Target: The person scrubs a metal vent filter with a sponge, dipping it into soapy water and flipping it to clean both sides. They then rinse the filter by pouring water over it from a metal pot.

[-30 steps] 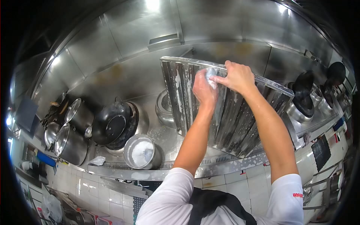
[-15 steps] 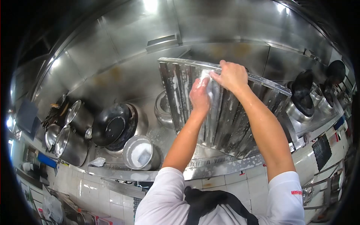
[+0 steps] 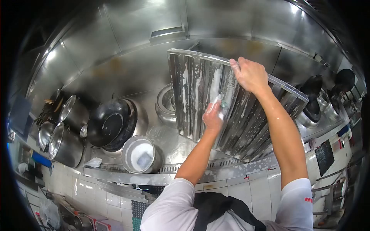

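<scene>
A large metal baffle panel (image 3: 246, 107) stands tilted on the steel counter, its ridges streaked with white foam. My right hand (image 3: 249, 75) is closed over the panel's top edge, thumb on the near face. Against the ridges near the panel's middle, my left hand (image 3: 214, 115) holds a foamy scrubbing pad (image 3: 221, 101), which shows greenish at one side and is partly covered by suds. Left of the panel's foot, a round bucket (image 3: 125, 154) holds white suds and a pale block-like object.
Black woks (image 3: 110, 125) and steel pots (image 3: 69, 148) crowd the counter's left side. A round steel vessel (image 3: 165, 109) sits behind the panel's left edge. More woks (image 3: 311, 86) stand at the right. A crumpled white cloth or bag (image 3: 93, 162) lies at the front edge.
My left hand has slid down the panel with the pad, away from the top edge. My right hand still grips the top edge. The view has shifted slightly.
</scene>
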`<control>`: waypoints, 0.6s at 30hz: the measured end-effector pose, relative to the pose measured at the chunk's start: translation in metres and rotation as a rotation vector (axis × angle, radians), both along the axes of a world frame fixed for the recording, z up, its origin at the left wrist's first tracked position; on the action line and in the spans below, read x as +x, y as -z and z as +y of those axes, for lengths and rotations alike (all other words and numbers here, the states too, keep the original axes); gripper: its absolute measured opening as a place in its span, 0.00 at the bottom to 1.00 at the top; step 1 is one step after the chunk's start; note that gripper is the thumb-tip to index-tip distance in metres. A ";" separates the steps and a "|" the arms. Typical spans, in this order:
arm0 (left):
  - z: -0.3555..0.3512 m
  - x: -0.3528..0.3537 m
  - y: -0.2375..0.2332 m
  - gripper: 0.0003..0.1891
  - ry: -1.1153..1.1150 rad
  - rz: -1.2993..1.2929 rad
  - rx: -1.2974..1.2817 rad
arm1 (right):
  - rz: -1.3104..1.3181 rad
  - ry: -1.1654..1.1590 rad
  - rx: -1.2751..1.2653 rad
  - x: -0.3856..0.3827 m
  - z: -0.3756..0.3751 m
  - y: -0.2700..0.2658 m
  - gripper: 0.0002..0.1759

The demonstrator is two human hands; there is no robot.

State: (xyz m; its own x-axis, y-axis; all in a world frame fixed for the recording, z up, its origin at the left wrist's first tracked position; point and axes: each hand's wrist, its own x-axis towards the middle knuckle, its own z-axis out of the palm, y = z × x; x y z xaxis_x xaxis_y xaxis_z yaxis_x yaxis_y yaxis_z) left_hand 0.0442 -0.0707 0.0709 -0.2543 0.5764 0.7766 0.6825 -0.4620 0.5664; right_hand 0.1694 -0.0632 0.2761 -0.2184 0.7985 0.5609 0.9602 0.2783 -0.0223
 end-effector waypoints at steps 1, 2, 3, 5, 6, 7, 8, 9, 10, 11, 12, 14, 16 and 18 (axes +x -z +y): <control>-0.004 -0.001 0.006 0.19 0.046 -0.051 -0.064 | -0.008 0.014 0.000 0.000 -0.001 0.001 0.36; 0.010 -0.002 0.003 0.21 0.079 -0.089 0.045 | -0.019 0.017 -0.003 -0.003 0.000 0.003 0.36; 0.018 -0.003 -0.030 0.21 0.073 -0.098 0.037 | -0.028 0.011 -0.011 -0.006 0.003 0.003 0.36; 0.022 0.002 -0.078 0.24 -0.044 -0.083 0.425 | -0.046 -0.007 0.008 0.000 0.003 0.005 0.35; 0.023 0.007 -0.064 0.24 -0.041 -0.090 0.407 | -0.041 0.012 -0.004 -0.001 0.003 0.005 0.34; 0.026 0.014 -0.047 0.24 -0.049 -0.143 0.432 | -0.043 0.016 -0.013 -0.002 0.002 0.009 0.34; 0.034 0.018 -0.037 0.25 -0.058 -0.199 0.473 | -0.037 0.027 -0.005 -0.002 0.001 0.009 0.34; 0.042 0.020 -0.039 0.25 -0.051 -0.207 0.494 | -0.034 0.039 0.016 0.000 0.002 0.005 0.33; 0.046 0.021 -0.035 0.25 0.058 -0.297 0.464 | -0.016 0.022 0.036 -0.002 0.002 0.008 0.33; 0.043 0.020 -0.023 0.24 0.156 -0.385 0.410 | -0.019 0.024 0.021 0.000 0.001 0.010 0.33; 0.052 0.024 -0.043 0.24 0.121 -0.397 0.435 | -0.026 0.041 0.001 -0.003 -0.002 0.009 0.33; 0.051 0.022 -0.098 0.23 -0.021 -0.313 0.516 | -0.010 0.035 0.031 -0.009 -0.003 0.005 0.34; 0.041 0.031 -0.077 0.22 -0.043 -0.367 0.505 | -0.053 0.066 -0.007 0.000 0.000 0.009 0.33; 0.035 0.017 -0.033 0.22 -0.034 -0.401 0.384 | -0.072 0.095 -0.023 -0.013 0.004 0.006 0.33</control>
